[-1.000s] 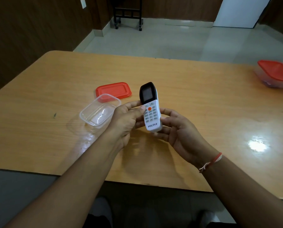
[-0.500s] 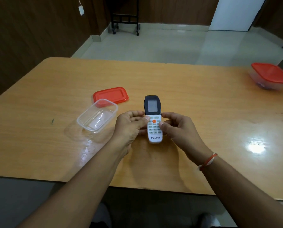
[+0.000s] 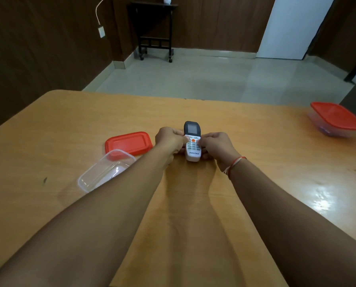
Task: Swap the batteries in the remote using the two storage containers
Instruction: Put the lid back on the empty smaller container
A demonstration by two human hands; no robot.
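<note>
A white remote (image 3: 192, 141) with a dark screen end lies face up on the wooden table (image 3: 255, 154), buttons toward me. My left hand (image 3: 169, 139) grips its left side and my right hand (image 3: 216, 145) grips its right side, thumbs on the keypad. To the left, an open clear container (image 3: 104, 170) looks empty, with its red lid (image 3: 128, 142) lying flat just behind it. A second clear container with a red lid on (image 3: 336, 119) stands at the table's far right edge; its contents are unclear.
The table's far edge runs behind the remote, with tiled floor beyond. A dark wheeled stand (image 3: 155, 32) is by the back wall. Glare marks the tabletop at the right.
Both hands have carried the remote away from me and down onto the table, arms stretched out. The camera view has tilted up.
</note>
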